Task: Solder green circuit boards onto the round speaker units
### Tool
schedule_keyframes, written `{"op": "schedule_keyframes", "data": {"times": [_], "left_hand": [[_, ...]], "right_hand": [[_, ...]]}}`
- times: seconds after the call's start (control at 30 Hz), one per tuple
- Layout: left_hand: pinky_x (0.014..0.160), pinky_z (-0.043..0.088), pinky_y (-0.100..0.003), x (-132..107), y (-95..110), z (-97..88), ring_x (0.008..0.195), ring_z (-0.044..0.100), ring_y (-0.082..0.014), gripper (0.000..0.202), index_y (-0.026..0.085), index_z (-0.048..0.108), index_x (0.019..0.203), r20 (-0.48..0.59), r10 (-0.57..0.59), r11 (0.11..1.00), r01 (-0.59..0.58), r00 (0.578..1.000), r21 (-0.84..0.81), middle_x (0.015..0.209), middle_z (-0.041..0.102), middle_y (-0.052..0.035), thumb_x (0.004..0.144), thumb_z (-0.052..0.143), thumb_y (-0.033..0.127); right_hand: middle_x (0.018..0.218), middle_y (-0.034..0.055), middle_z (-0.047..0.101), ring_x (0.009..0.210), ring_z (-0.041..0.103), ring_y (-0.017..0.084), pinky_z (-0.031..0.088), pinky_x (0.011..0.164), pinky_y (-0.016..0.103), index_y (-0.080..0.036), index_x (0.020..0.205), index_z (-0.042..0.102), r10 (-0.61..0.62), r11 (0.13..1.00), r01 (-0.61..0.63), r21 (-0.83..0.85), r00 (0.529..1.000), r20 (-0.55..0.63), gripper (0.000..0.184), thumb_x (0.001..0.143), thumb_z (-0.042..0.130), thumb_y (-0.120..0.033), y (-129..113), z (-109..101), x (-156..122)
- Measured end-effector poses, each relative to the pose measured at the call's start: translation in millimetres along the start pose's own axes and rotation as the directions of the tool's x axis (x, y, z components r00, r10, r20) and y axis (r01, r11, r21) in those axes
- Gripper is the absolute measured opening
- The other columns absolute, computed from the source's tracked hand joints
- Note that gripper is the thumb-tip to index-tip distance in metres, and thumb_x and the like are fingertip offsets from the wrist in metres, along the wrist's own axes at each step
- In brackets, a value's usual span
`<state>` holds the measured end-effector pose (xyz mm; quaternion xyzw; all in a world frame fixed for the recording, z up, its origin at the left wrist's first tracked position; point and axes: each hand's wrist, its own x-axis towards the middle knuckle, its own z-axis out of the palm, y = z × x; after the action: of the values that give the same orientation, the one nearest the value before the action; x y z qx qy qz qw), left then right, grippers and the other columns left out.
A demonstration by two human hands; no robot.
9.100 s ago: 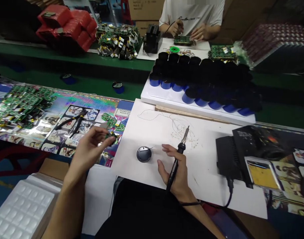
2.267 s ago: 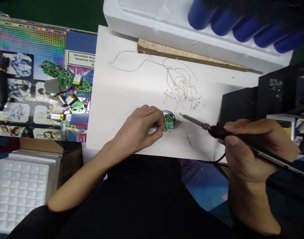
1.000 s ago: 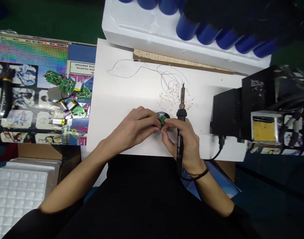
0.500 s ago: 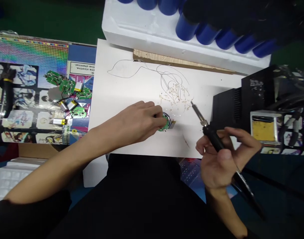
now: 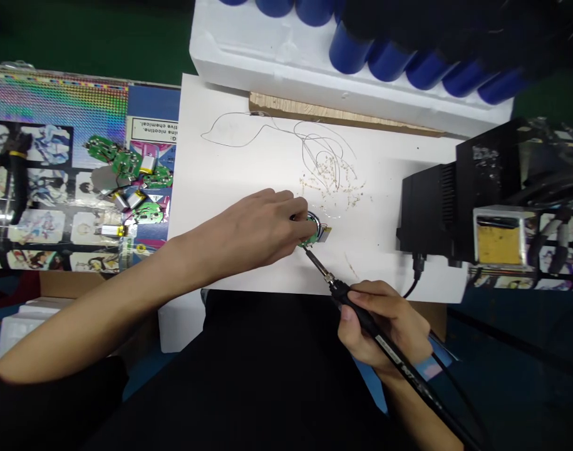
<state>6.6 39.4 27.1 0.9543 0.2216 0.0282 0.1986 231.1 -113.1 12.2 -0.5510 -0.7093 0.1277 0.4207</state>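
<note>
At the far left of my bench, one pair of pliers point(image 5: 14, 178) lies on a printed mat point(image 5: 56, 94), with four green boards point(image 5: 126, 164) and four small batteries point(image 5: 136, 199) beside it. My left hand point(image 5: 260, 222) reaches over the white paper sheet point(image 5: 220, 169), fingers curled down and pinching one round green board point(image 5: 310, 230) on the sheet. My right hand point(image 5: 384, 326) is closed around one soldering iron point(image 5: 366, 319), its tip right at the board's lower edge. Further right stands one black soldering station point(image 5: 429, 207). Above, eight blue cylinders point(image 5: 349, 53) show in a white foam tray point(image 5: 267, 59).
</note>
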Motion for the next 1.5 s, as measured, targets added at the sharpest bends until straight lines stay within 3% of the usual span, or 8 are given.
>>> {"op": "schedule_keyframes", "data": {"times": [1.07, 1.27, 1.5], "left_hand": [[0.086, 0.046, -0.036, 2.6, -1.0, -0.2, 0.097, 0.063, -0.0235, 0.019, 0.020, 0.069, 0.112, 0.014, 0.013, 1.000, -0.014, 1.000, 0.022, 0.108, 0.067, -0.0079, 0.108, 0.051, 0.022], [0.087, 0.046, -0.036, 2.6, -1.2, -0.4, 0.098, 0.063, -0.0234, 0.018, 0.020, 0.069, 0.111, 0.016, 0.002, 1.000, -0.002, 1.000, 0.002, 0.110, 0.067, -0.0078, 0.107, 0.052, 0.022], [0.085, 0.045, -0.036, 2.6, -0.6, -1.4, 0.096, 0.063, -0.0229, 0.016, 0.021, 0.069, 0.113, 0.020, 0.011, 1.000, -0.012, 1.000, 0.026, 0.110, 0.068, -0.0074, 0.107, 0.054, 0.021]], "right_hand": [[0.080, 0.0020, 0.074, 0.056, 0.070, 0.014, 0.057, 0.046, 0.024, -0.022, 0.099, 0.067, 0.048, 0.999, -0.047, -0.015, 0.996, 0.071, 0.019, 0.084, 0.075, -0.012, -6.5, -1.3, 7.2], [0.078, 0.0020, 0.073, 0.059, 0.072, 0.019, 0.060, 0.046, 0.029, -0.022, 0.099, 0.069, -0.011, 1.000, 0.011, 0.027, 1.000, 0.014, 0.020, 0.082, 0.076, -0.013, -0.3, -3.5, 1.1], [0.065, -0.0012, 0.065, 0.051, 0.066, 0.020, 0.055, 0.039, 0.033, -0.024, 0.095, 0.070, -0.013, 0.998, 0.022, 0.059, 0.989, -0.150, 0.011, 0.085, 0.073, -0.019, 6.7, -11.5, 2.4]]}}
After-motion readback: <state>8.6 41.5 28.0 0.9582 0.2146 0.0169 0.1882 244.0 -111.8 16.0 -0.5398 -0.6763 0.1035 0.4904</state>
